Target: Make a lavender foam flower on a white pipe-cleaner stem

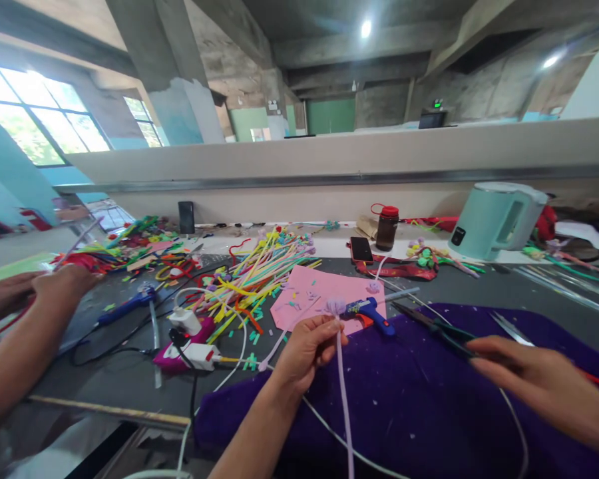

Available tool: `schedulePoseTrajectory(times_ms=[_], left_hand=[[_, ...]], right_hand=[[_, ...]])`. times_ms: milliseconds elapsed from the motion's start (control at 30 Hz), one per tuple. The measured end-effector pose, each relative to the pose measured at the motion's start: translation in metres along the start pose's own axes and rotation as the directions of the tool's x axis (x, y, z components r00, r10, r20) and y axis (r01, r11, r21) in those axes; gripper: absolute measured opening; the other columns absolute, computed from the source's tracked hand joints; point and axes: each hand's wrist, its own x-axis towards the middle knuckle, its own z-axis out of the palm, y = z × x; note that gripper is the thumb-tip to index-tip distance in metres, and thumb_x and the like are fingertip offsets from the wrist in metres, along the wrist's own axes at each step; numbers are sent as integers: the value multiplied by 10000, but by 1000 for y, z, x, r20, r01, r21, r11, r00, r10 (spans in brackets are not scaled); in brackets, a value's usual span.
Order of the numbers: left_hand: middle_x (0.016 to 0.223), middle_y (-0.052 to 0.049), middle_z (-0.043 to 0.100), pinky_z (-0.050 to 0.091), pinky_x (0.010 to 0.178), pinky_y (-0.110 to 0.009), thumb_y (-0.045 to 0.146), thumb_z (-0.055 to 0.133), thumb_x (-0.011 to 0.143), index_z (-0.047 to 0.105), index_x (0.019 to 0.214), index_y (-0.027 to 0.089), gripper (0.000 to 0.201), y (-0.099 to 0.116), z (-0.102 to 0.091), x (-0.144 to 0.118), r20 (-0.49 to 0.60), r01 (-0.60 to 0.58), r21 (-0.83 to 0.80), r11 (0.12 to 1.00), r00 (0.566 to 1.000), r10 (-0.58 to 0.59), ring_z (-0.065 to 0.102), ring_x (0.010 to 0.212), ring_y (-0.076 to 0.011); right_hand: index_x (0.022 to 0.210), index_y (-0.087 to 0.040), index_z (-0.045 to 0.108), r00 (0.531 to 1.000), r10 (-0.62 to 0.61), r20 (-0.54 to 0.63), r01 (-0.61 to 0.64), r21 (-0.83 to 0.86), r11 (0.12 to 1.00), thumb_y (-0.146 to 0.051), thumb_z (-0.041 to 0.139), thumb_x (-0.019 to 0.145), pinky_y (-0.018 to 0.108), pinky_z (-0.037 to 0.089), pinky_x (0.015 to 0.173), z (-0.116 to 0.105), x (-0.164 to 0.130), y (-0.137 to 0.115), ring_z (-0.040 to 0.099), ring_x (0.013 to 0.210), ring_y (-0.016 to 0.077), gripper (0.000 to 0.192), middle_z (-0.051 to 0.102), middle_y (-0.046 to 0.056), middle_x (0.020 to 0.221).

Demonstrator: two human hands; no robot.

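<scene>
The left hand [307, 346] pinches a lilac pipe cleaner [342, 386] just below its curled tip, above the purple cloth [419, 399]. The right hand [534, 379] grips dark pliers [442, 329], fingers closed around the handles. A blue glue gun [369, 311] lies on pink paper [314, 296]; no writing is legible

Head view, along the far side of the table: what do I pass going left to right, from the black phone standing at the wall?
Standing black phone → pile of coloured sticks → phone lying flat → red-lidded jar → pale green kettle.
</scene>
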Motion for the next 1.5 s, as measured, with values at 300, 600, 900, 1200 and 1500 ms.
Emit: schedulePoseTrajectory(times_ms=[300,600,900,1200,1500], left_hand=[[484,55,422,186,369,-152,344,693,629,625,713,127,243,6,12,27,4,-1,-62,998,1000,1,325,406,-21],[520,31,495,183,361,-135,297,698,636,596,678,115,212,0,-1,58,-17,37,-133,991,999,-39,403,416,-18],[503,41,465,194,349,-119,314,702,616,610,712,113,240,-15,-14,70,-88,131,-187,973,985,-150,384,412,-18],[454,53,450,180,332,-126,322,685,630,604,727,119,239,-22,-14,75,-74,185,-212,960,976,-204,359,367,-21],[467,49,462,211,351,-145,371,666,656,618,766,112,286,-25,-9,62,-85,94,-184,978,990,-111,368,375,-24]], right_hand=[[745,-142,575,907,-241,346,-86,712,697,-447,554,734,146,281,355,88,53,-126,512,442,69,306,559,-22,587],[621,-144,519,944,-244,223,38,661,750,-314,557,733,157,267,363,113,98,-129,427,359,43,207,517,-51,495],[630,-161,505,945,-212,247,12,624,781,-319,522,755,159,275,337,127,111,-119,403,332,49,202,475,-67,454],[591,-169,494,937,-190,294,-57,664,745,-292,531,750,147,244,318,129,113,-112,353,305,44,205,409,-91,378],[628,-156,502,915,-270,301,22,629,777,-297,541,776,154,266,351,134,109,-104,360,345,39,208,422,-77,451]])
